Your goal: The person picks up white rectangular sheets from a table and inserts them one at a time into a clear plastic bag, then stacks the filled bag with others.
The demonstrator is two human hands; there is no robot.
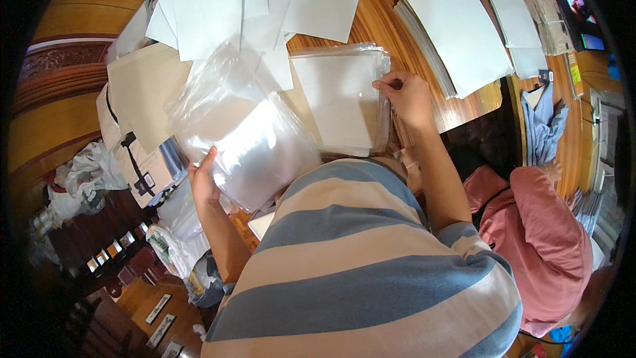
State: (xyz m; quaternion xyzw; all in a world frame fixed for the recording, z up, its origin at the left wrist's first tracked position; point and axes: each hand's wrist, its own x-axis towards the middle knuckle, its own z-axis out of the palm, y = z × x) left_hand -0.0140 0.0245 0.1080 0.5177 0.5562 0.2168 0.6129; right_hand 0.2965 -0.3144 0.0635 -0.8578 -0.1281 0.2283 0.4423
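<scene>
My left hand (205, 180) grips the lower left edge of a stack of clear plastic sleeves (255, 152), tilted and shiny, which partly covers the papers behind it. Just right of it lies a pile of white sheets in clear sleeves (341, 96). At that pile's right edge my right hand (409, 98) is closed, thumb and finger pinched together at the plastic border. Whether a sleeve edge is between those fingertips is too small to make out. Loose white sheets (209, 13) overlap at the far left of the table.
A thick stack of white-topped sheets (457, 33) stands on the wooden table (377, 6) at the right. Beige card (146, 86) lies at the left. Beside me on the right sits a person in a pink shirt (530, 245), near a folded blue shirt (544, 126).
</scene>
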